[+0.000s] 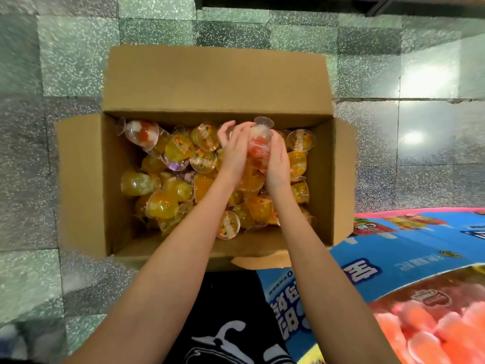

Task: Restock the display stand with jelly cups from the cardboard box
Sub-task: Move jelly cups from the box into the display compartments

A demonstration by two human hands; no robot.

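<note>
An open cardboard box (215,82) stands on the floor below me, filled with several clear footed jelly cups, mostly yellow and orange (181,151). Both my hands are inside the box near its far wall. Between them is a red and white jelly cup (259,145), lying with its foot pointing away from me. My left hand (235,151) curls round its left side and my right hand (278,164) cups its right side. Another red and white cup (143,134) lies in the far left corner of the box.
The blue and pink display stand (409,261) with printed fruit pictures fills the lower right, touching the box's near right corner. Speckled grey-green floor tiles (52,61) surround the box. My dark clothing (231,324) shows at the bottom centre.
</note>
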